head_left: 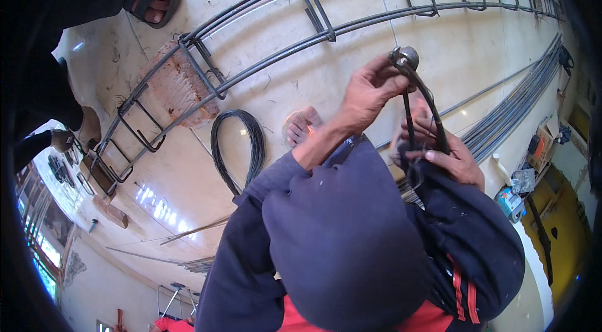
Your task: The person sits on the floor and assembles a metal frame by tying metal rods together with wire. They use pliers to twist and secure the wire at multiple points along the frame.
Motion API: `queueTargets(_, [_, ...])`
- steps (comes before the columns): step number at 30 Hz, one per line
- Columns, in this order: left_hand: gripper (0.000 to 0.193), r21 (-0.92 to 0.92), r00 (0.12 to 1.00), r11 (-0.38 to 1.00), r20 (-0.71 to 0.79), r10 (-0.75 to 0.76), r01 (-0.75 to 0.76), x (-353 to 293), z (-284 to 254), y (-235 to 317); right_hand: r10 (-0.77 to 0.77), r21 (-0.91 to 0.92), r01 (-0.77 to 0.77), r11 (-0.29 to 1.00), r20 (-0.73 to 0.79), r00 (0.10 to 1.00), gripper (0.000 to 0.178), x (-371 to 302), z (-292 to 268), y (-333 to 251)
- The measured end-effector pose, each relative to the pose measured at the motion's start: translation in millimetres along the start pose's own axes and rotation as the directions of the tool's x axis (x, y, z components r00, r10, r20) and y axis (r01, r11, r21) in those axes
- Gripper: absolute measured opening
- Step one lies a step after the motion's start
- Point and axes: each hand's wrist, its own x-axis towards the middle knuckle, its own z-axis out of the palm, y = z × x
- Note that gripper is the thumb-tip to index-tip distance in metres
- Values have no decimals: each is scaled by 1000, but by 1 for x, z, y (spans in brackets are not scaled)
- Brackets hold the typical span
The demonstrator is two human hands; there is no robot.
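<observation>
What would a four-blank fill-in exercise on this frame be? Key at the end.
1. The left hand is at the tool's metal head; the right hand is on its long dark ____.
2. In the picture, the wire coil lies to the ____ of the nearer foot.
3. The reddish slab lies ____ the metal frame.
4. The top-left foot wears a ____.

Missing words: handles; left; under; sandal.
</observation>
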Motion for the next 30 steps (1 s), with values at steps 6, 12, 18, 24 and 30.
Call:
queueTargets(6, [21,-62,903,904,44,426,-423,-22,3,60,-187,-129,266,955,433,882,46,59,6,-26])
queueTargets(12, [17,557,544,521,-142,827,-647,-70,-24,76,241,-40,-253,967,481,843,52,87,51,-54])
queueTargets(18, [18,594,260,447,-376,889,-669,-127,-49,67,380,-211,-377,902,802,461,53,156,69,-47])
queueTargets(24, [18,752,1,343,-414,910,-563,-161,-68,60,444,-444,-85,892,823,355,48,178,115,-47])
queueTargets(30, [17,752,-57,339,-446,893,-566,-145,-65,71,-174,-655,632,414,625,761,33,164,120,-32])
